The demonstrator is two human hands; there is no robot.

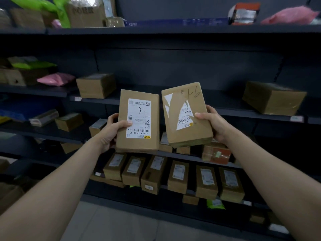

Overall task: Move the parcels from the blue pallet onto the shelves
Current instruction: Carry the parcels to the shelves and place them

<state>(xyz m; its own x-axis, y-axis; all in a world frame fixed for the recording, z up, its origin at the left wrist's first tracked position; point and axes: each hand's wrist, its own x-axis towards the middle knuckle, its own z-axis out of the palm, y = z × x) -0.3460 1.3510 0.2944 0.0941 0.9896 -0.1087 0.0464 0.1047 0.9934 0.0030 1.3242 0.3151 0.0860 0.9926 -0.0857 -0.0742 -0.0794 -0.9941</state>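
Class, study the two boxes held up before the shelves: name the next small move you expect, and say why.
Likely reach and set the right box on the bare shelf behind it: the right hand grips it in mid-air, the left hand grips the left box, neither yet shelved.

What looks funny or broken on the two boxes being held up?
The tilted parcel in the right hand has a torn shipping label: only ragged white scraps remain. The other parcel, in the left hand, has a whole label, though its print is upside down.
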